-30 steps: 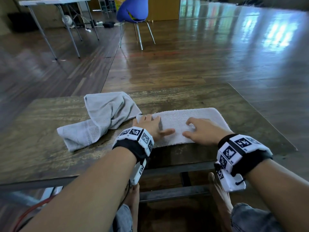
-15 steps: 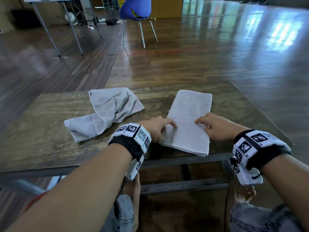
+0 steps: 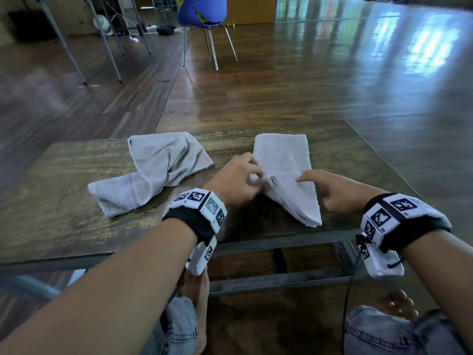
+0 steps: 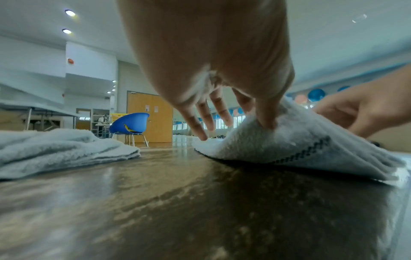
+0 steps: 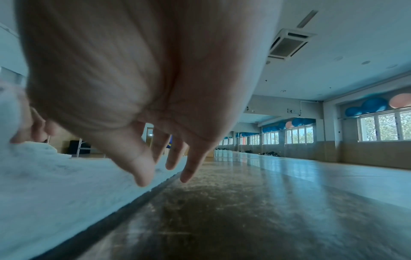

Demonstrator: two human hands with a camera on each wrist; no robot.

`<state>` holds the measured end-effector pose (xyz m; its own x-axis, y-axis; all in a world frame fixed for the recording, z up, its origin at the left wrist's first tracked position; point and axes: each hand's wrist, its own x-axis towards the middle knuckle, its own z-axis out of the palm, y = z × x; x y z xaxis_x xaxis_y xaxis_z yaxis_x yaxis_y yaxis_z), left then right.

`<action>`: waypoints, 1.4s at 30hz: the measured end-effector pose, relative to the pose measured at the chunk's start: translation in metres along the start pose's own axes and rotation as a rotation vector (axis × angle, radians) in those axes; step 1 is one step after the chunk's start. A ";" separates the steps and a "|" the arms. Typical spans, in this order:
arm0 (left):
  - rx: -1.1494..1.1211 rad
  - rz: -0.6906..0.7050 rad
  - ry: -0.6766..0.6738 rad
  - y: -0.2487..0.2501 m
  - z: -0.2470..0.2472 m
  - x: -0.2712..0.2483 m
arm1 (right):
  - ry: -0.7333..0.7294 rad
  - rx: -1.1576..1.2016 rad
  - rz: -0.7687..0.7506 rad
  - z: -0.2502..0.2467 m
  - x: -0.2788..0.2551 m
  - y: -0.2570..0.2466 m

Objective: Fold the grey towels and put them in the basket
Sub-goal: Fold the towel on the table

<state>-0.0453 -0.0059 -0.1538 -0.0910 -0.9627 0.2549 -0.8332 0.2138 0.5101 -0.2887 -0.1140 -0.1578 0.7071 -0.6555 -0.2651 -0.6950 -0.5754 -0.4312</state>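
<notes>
A folded grey towel [image 3: 284, 160] lies lengthwise on the wooden table [image 3: 64, 206], right of centre. My left hand [image 3: 252, 175] pinches its near left edge and lifts it, so the layered edge [image 4: 300, 146] stands off the table. My right hand [image 3: 314, 183] is beside the towel's right side, with the index finger touching its top and the other fingers relaxed. In the right wrist view, the right hand [image 5: 164, 168] hangs over the towel's edge [image 5: 55, 184] and holds nothing. A second grey towel [image 3: 158, 170] lies crumpled at the left. No basket shows.
The table's front edge [image 3: 281, 239] is just below the towel's near corner. A blue chair [image 3: 202, 11] and metal-legged folding tables [image 3: 102, 39] stand on the wooden floor beyond. My knees and bare feet are under the table.
The folded towel went from crosswise to lengthwise. My left hand has since raised its near left edge, and my right hand has shifted to the right side, index finger on top.
</notes>
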 end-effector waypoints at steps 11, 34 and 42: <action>-0.062 -0.289 0.371 0.008 0.001 0.020 | 0.321 0.203 -0.215 0.012 0.000 -0.019; -0.059 -0.531 0.100 -0.038 0.023 0.043 | 0.388 0.567 0.390 0.005 0.061 -0.011; 0.089 -0.607 0.105 -0.065 0.045 0.068 | 0.416 0.538 0.428 0.006 0.076 -0.004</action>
<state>-0.0220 -0.0931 -0.2061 0.4636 -0.8858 0.0230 -0.7622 -0.3854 0.5201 -0.2318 -0.1583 -0.1819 0.2132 -0.9555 -0.2036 -0.6621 0.0120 -0.7494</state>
